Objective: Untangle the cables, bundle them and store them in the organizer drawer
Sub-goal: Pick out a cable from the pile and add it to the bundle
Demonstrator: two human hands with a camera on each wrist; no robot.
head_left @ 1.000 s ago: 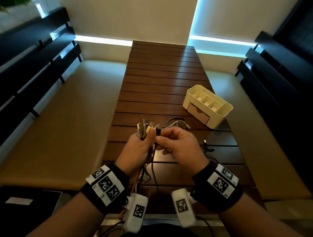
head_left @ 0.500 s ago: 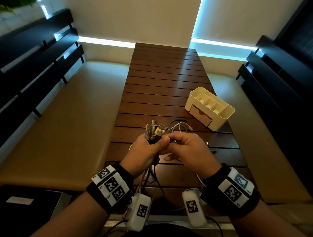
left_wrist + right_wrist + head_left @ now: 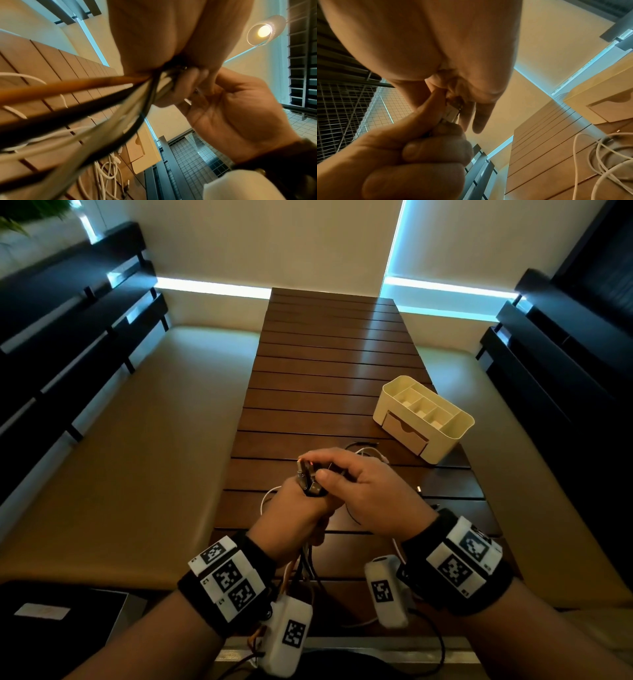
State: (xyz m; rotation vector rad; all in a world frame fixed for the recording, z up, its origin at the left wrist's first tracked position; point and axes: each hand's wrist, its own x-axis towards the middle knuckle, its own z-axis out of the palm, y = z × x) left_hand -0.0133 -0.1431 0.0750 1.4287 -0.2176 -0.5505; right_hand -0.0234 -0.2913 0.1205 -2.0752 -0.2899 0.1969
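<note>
My left hand (image 3: 303, 505) grips a bundle of cables (image 3: 310, 556) in its fist, just above the near part of the slatted table. The plug ends (image 3: 308, 479) stick up out of the fist. My right hand (image 3: 318, 465) reaches over them from the right, index finger on top and thumb at the side, pinching the plugs (image 3: 452, 112). In the left wrist view orange, black and white cables (image 3: 77, 108) fan out below the left hand (image 3: 154, 40). The cream organizer (image 3: 455, 433) stands at the right, its drawer (image 3: 406, 433) closed.
Loose white cables (image 3: 599, 155) lie coiled on the wooden table (image 3: 325, 354) behind and under my hands, with a thin black one (image 3: 359, 444) near the organizer. Tan bench seats (image 3: 137, 440) run along both sides of the table, with dark slatted backs.
My right hand has left the cable beside the bundle and come over the plug ends from above. Both hands have drifted slightly forward and right.
</note>
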